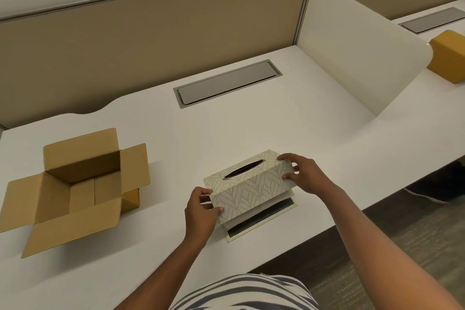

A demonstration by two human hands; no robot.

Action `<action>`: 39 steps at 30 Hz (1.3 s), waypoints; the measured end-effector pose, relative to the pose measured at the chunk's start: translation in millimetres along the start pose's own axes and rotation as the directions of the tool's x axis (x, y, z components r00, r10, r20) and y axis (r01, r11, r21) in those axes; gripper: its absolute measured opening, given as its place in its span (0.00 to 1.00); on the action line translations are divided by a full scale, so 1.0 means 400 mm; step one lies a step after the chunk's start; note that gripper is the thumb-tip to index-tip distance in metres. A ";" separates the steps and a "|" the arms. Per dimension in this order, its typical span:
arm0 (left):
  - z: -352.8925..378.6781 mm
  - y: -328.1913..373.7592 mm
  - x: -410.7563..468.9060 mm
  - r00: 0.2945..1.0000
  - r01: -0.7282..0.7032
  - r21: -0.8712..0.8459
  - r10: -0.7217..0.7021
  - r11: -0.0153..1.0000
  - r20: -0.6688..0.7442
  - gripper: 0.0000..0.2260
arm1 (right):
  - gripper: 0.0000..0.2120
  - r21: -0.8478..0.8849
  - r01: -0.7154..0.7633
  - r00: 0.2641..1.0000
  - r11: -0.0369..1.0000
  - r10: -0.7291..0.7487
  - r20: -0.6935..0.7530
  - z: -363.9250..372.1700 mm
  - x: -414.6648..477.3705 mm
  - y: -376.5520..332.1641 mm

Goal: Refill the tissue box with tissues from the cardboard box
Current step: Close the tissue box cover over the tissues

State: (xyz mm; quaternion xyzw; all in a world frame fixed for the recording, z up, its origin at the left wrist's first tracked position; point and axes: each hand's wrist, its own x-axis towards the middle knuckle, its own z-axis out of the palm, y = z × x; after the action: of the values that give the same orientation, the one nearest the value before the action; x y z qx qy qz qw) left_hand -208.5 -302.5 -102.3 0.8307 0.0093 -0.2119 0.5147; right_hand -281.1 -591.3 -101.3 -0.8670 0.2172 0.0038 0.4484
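A cream tissue box cover with a leaf pattern and an oval slot on top is near the desk's front edge. It is tilted up off its flat base, and a pale stack shows in the gap between them. My left hand grips the cover's near left end. My right hand grips its far right end. The brown cardboard box stands open at the left with all flaps spread; its inside looks bare.
The white desk has a grey cable hatch at the back. A white rounded divider stands at the right, with another brown box beyond it. A tan partition wall runs behind.
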 end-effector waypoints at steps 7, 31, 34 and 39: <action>0.030 -0.051 -0.055 0.992 -0.130 0.092 0.130 0.987 0.010 0.20 | 0.22 0.025 -0.009 0.998 1.000 0.010 -0.056 0.025 -0.059 0.040; 0.039 -0.203 -0.124 0.827 -0.560 0.514 0.476 0.650 0.299 0.18 | 0.14 -0.086 -0.075 0.973 0.993 0.054 -0.223 0.139 -0.192 0.117; 0.024 -0.193 -0.121 0.779 -0.617 0.565 0.531 0.548 0.335 0.19 | 0.17 -0.200 -0.121 0.963 0.972 0.066 -0.261 0.149 -0.202 0.094; -0.016 -0.164 -0.110 0.769 -0.615 0.576 0.573 0.539 0.284 0.15 | 0.17 -0.374 -0.101 0.906 0.922 -0.070 -0.417 0.182 -0.195 0.039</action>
State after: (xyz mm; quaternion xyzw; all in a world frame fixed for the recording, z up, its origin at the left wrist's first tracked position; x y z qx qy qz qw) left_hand -261.5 -257.0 -139.9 0.9001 -0.3609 -0.0398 0.2406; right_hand -343.9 -513.4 -141.1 -0.9166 0.3109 -0.1377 0.2104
